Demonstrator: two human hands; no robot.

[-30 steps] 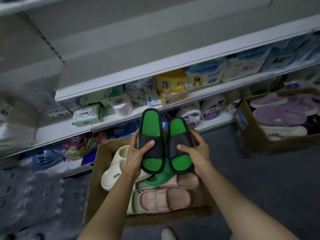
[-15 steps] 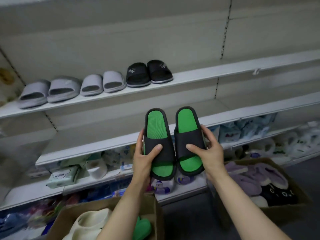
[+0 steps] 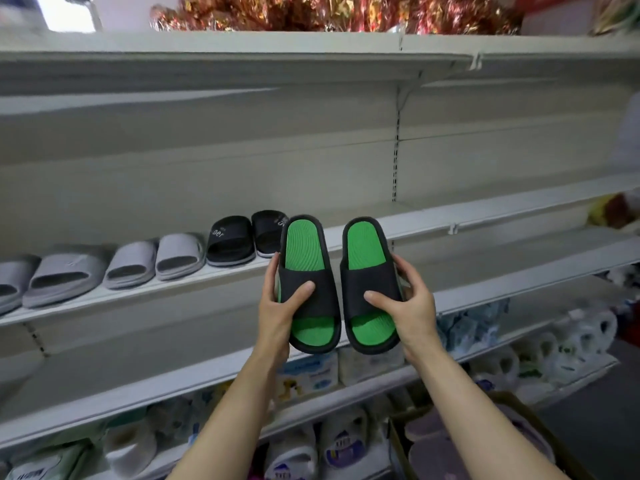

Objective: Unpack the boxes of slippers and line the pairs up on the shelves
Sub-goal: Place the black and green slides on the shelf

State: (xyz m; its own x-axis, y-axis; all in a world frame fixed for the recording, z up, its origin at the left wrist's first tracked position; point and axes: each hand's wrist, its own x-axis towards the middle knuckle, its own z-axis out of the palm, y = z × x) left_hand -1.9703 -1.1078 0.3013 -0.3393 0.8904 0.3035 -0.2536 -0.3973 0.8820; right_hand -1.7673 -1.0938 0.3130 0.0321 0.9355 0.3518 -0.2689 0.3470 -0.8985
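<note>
Holding one green-and-black slipper each, the left hand (image 3: pixel 277 317) grips the left slipper (image 3: pixel 306 282) and the right hand (image 3: pixel 408 306) grips the right slipper (image 3: pixel 370 282), side by side. At ten o'clock, black slippers (image 3: pixel 242 239) and grey slippers (image 3: pixel 152 259) sit on the shelf (image 3: pixel 450 216).

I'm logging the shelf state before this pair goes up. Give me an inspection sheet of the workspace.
Surface: slipper shelf, bare to the right of the black pair.
Job's things: green slippers held side by side in front of the shelf; black pair and grey pairs lined up; cardboard box at lower right.
Clutter: tissue packs and paper rolls on lower shelves.
Grippers: left hand and right hand each grip one slipper.
Cables: nothing seen.
Surroundings: tinsel on the top shelf.
</note>
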